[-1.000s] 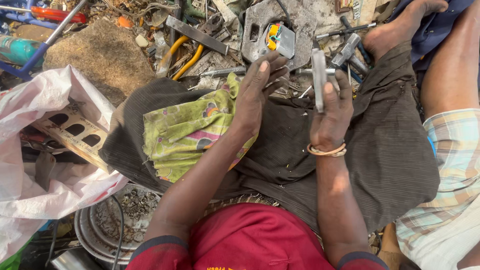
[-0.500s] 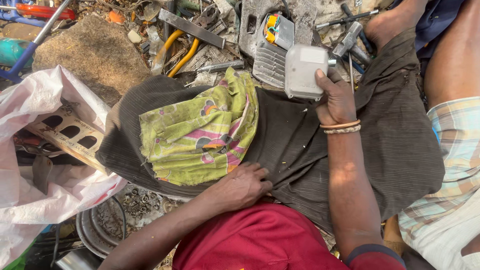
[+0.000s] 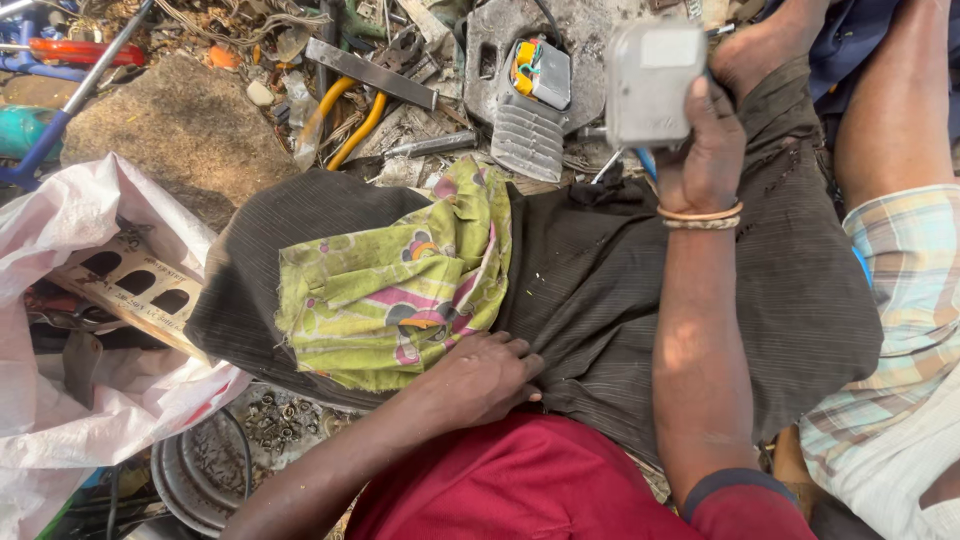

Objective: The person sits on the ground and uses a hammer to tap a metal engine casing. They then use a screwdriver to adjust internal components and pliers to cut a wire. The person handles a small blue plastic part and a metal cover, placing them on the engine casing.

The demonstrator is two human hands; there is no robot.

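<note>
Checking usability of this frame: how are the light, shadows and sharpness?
Head view: hard sunlight from the upper left; the white bag is nearly blown out. The grey box in the right hand is smeared by motion blur. The left hand and green patterned cloth are sharp. Lower corners fall into shade.

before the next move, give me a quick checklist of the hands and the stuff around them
1. Right hand grips the pale grey boxy metal housing: ok, fingers wrapped on its lower right edge.
2. Housing lifted off the scrap pile: ok.
3. Left hand free: ok, holds nothing, rests on the dark trousers by the green patterned cloth.
4. Cloth spread over the lap: ok, lying over the thigh.
5. Grey ribbed part with yellow wires within reach: ok, it lies on the ground just left of the housing.
6. Housing's far side intact: cannot tell, blurred.
</note>
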